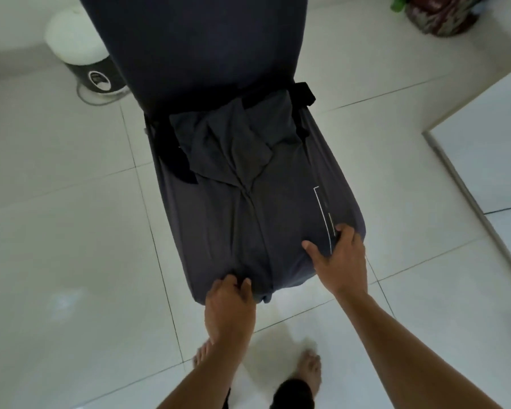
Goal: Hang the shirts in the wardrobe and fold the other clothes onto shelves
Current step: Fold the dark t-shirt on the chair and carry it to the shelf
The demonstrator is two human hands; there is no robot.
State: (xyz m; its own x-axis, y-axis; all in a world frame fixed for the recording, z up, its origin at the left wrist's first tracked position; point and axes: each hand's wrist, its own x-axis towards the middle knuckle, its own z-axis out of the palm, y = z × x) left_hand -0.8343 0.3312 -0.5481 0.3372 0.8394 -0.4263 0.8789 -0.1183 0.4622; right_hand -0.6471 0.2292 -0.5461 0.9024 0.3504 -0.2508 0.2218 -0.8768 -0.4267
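A dark grey collared shirt [248, 208] lies spread front-up on the seat of a dark-covered chair [195, 48], collar toward the chair back, with a thin white line print on its right side. My left hand [229, 302] pinches the shirt's lower hem at the seat's front edge. My right hand [340, 258] rests on the shirt's lower right part with fingers and thumb curled into the fabric beside the white print. A black garment [177, 160] sticks out from under the shirt at the left and near the chair back.
White tiled floor [71, 246] surrounds the chair. A white and black round appliance [83, 54] stands at the back left. A white furniture panel [490, 149] runs along the right. A patterned bag [443, 16] sits at the top right. My bare feet [310, 370] stand below the chair.
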